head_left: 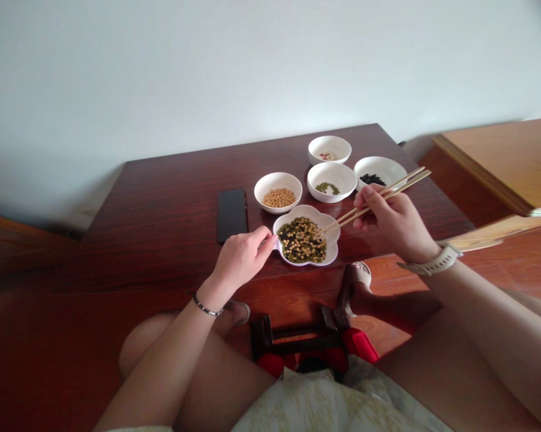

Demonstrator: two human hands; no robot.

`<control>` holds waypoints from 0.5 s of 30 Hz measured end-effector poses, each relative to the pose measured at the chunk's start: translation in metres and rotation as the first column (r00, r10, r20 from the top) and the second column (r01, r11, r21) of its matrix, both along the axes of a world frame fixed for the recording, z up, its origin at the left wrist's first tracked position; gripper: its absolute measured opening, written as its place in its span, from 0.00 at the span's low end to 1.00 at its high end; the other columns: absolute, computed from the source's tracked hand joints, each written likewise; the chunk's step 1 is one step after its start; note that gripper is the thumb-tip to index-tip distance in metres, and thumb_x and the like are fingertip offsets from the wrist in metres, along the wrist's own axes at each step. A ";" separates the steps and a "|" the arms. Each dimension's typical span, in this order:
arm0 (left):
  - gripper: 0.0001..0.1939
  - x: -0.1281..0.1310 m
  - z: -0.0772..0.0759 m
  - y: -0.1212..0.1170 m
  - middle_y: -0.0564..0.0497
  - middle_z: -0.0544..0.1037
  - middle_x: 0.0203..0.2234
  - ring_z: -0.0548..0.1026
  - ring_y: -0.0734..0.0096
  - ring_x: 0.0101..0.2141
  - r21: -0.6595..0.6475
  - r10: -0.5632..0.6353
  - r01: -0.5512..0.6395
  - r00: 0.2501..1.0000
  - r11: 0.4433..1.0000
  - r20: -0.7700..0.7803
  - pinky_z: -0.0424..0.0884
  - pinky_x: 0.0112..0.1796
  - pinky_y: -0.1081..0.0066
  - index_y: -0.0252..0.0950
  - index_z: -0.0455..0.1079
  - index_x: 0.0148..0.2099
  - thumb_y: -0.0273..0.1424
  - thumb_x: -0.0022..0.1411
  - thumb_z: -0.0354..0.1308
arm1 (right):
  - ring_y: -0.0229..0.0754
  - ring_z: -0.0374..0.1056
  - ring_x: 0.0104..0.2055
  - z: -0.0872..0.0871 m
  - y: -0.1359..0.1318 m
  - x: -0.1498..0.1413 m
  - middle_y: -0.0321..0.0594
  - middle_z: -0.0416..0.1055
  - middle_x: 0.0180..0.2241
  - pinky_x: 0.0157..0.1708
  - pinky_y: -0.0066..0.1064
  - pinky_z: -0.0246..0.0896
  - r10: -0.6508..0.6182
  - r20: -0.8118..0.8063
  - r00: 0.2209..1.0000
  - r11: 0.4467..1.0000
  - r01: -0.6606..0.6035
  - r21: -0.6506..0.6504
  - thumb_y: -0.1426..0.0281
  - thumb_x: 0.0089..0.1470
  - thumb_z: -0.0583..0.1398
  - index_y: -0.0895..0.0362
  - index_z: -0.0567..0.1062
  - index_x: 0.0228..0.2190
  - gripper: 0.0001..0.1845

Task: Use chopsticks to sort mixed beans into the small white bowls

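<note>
My right hand (394,221) is closed around a pair of wooden chopsticks (408,182). Their tips reach into mixed beans (301,240), yellow, green and black, in a white flower-shaped dish (335,239). At the dish's left edge, my left hand (240,257) pinches the rim between thumb and fingers. Just behind the dish stands a white bowl (260,185) of yellow soybeans (279,197). To its right, another white bowl (313,177) holds a few green beans (327,188). Black beans (372,179) lie in a white bowl (394,170) beyond my right hand.
A white bowl (315,146) with a few reddish and pale pieces stands farthest back. Left of the bowls, a black phone (231,216) lies on the dark wooden table (171,192). A light wooden piece of furniture (508,156) stands at the right, and a wall (207,72) rises behind.
</note>
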State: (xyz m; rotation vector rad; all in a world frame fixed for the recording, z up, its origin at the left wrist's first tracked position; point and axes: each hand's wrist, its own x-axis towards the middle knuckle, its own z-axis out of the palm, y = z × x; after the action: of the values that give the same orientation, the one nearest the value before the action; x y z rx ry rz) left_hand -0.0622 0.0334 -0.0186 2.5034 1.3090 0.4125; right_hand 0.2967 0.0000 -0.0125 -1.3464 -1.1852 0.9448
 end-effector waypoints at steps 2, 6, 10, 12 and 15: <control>0.12 0.000 0.001 0.000 0.47 0.94 0.36 0.93 0.51 0.36 -0.004 0.000 0.000 1.000 1.000 0.002 0.69 0.38 0.61 0.43 0.80 0.48 0.32 0.92 0.61 | 0.44 0.78 0.27 -0.001 0.001 0.000 0.39 0.80 0.28 0.27 0.34 0.76 0.000 -0.018 1.000 1.000 0.000 -0.005 0.24 0.65 0.78 0.49 0.83 0.36 0.41; 0.12 0.001 0.001 0.000 0.48 0.93 0.35 0.93 0.51 0.36 -0.010 0.005 -0.004 1.000 1.000 0.010 0.70 0.37 0.62 0.44 0.79 0.47 0.32 0.92 0.62 | 0.43 0.78 0.27 -0.004 0.002 0.000 0.38 0.81 0.29 0.26 0.32 0.74 0.008 -0.024 1.000 1.000 -0.009 -0.009 0.25 0.67 0.78 0.49 0.83 0.36 0.40; 0.12 0.000 0.001 0.000 0.49 0.93 0.35 0.91 0.55 0.34 -0.035 0.003 -0.002 0.999 0.999 0.042 0.70 0.37 0.63 0.44 0.78 0.46 0.33 0.91 0.62 | 0.42 0.78 0.28 -0.007 0.002 -0.001 0.38 0.81 0.29 0.27 0.32 0.74 0.014 -0.044 0.999 1.000 -0.015 -0.011 0.27 0.70 0.78 0.49 0.83 0.36 0.38; 0.13 -0.002 0.002 0.001 0.51 0.91 0.33 0.88 0.59 0.32 -0.080 0.012 -0.003 0.994 0.997 0.112 0.70 0.38 0.64 0.43 0.78 0.46 0.34 0.91 0.62 | 0.42 0.78 0.28 -0.008 0.002 -0.001 0.38 0.81 0.29 0.28 0.32 0.75 0.009 -0.070 0.998 1.000 -0.010 -0.015 0.27 0.68 0.78 0.49 0.82 0.36 0.38; 0.14 -0.008 0.004 0.008 0.52 0.89 0.34 0.86 0.63 0.34 -0.132 0.084 -0.052 0.965 0.990 0.249 0.74 0.40 0.67 0.42 0.79 0.48 0.35 0.93 0.59 | 0.42 0.78 0.27 -0.009 0.002 -0.002 0.38 0.80 0.28 0.27 0.31 0.75 -0.002 -0.085 0.996 1.000 0.000 -0.017 0.27 0.67 0.79 0.49 0.82 0.36 0.39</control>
State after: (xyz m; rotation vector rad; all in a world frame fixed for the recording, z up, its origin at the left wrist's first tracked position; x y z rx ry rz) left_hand -0.0697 0.0409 -0.0145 2.2224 1.2791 0.6253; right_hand 0.2947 0.0024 -0.0212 -1.3066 -1.1139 1.0039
